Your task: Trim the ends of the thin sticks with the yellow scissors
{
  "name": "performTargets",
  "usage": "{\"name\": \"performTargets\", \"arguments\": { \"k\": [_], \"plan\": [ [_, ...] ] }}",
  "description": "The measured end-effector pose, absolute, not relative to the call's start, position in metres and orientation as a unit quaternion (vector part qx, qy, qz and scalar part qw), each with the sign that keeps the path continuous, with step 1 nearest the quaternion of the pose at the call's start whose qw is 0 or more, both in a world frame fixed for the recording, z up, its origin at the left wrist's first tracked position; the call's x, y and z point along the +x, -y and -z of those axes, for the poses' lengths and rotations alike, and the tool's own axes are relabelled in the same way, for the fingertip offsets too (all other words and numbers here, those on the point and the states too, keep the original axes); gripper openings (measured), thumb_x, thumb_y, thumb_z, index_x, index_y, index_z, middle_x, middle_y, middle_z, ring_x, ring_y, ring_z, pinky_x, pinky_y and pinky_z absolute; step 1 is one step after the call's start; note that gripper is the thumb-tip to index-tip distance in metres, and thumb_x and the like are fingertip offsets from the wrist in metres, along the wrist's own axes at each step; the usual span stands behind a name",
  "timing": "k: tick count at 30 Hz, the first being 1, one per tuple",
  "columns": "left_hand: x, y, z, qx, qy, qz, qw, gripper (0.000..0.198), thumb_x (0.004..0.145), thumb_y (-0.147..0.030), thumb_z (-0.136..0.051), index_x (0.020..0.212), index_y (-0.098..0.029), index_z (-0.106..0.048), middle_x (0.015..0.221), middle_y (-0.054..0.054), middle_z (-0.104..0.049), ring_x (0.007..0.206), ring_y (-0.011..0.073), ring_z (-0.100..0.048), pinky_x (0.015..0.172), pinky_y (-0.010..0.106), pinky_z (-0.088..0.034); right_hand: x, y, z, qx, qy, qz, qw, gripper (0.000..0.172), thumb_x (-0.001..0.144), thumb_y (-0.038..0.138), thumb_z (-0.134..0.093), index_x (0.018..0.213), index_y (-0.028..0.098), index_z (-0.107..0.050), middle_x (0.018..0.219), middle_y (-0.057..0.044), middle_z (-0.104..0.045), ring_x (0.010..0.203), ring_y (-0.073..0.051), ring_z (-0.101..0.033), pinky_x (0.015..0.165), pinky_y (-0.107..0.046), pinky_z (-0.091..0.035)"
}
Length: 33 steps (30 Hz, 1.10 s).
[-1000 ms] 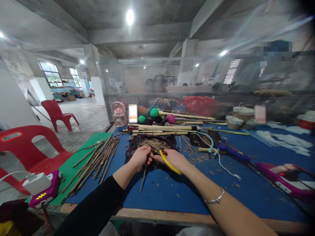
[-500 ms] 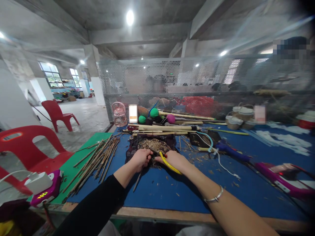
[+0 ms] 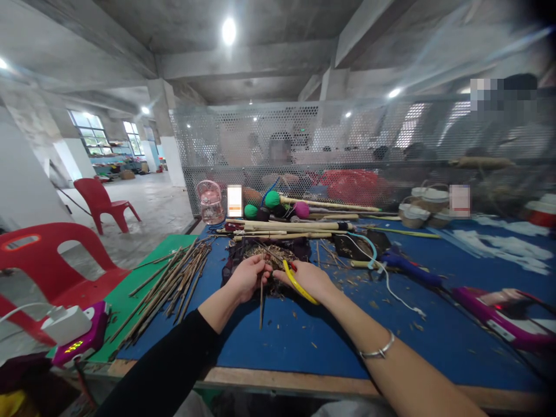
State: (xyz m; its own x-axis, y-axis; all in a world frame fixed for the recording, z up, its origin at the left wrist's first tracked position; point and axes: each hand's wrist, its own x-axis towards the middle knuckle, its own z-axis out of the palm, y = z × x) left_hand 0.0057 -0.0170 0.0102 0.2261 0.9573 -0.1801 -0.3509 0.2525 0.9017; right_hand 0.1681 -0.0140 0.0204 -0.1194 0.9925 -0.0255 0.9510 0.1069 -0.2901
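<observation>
My left hand (image 3: 248,278) is closed, pinching a thin brown twig (image 3: 261,310) whose lower end points down toward me over the blue tabletop. In my right hand (image 3: 309,280) are yellow-handled shears (image 3: 299,286); the curved yellow handle shows, while the blades are mostly hidden by the fingers and clippings. Both hands are close together at the near side of a dark cloth (image 3: 232,255), which bears a heap of chopped twig bits (image 3: 278,253). Left of my left arm lies a loose bundle of long twigs (image 3: 174,284).
Pale sticks (image 3: 295,227) lie across the table behind the heap, near green yarn balls (image 3: 272,199). A pink bottle (image 3: 211,205) stands by the mesh screen (image 3: 243,139). Right are a blue glue gun (image 3: 410,267) and a purple power strip (image 3: 495,315). Red chairs (image 3: 61,255) stand left.
The twig has swung from a leftward slant to nearly straight toward me, and its lower end has moved right. My left hand has shifted slightly; the right still holds the shears.
</observation>
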Motion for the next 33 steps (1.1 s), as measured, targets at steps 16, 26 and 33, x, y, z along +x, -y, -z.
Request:
{"name": "performTargets", "arguments": {
  "k": [16, 26, 33],
  "plan": [
    [0.004, 0.014, -0.007, 0.381, -0.411, -0.497, 0.662, 0.019, 0.071, -0.027, -0.06, 0.067, -0.012, -0.048, 0.055, -0.004, -0.044, 0.04, 0.0005, -0.031, 0.037, 0.013, -0.02, 0.168, 0.011, -0.012, -0.644, 0.746, -0.12, 0.12, 0.062, 0.068, 0.075, -0.036, 0.086, 0.021, -0.063, 0.088, -0.01, -0.066, 0.082, -0.025, -0.062, 0.062, -0.028, -0.041],
    [0.006, 0.017, -0.009, 0.382, -0.404, -0.514, 0.653, 0.022, 0.067, -0.028, -0.062, 0.062, -0.014, -0.045, 0.054, -0.005, -0.043, 0.04, 0.0001, -0.031, 0.037, 0.013, -0.02, 0.162, 0.014, -0.004, -0.632, 0.748, -0.135, 0.154, 0.067, 0.066, 0.072, -0.044, 0.102, 0.016, -0.053, 0.097, -0.012, -0.063, 0.087, -0.025, -0.06, 0.068, -0.028, -0.039],
    [0.01, 0.017, -0.01, 0.373, -0.364, -0.532, 0.667, 0.021, 0.067, -0.027, -0.062, 0.064, -0.014, -0.045, 0.054, -0.005, -0.043, 0.04, -0.0001, -0.031, 0.037, 0.012, -0.021, 0.155, 0.02, -0.009, -0.636, 0.744, -0.129, 0.16, 0.059, 0.071, 0.07, -0.04, 0.093, 0.018, -0.056, 0.093, -0.01, -0.064, 0.086, -0.024, -0.06, 0.066, -0.027, -0.039]
  ]
}}
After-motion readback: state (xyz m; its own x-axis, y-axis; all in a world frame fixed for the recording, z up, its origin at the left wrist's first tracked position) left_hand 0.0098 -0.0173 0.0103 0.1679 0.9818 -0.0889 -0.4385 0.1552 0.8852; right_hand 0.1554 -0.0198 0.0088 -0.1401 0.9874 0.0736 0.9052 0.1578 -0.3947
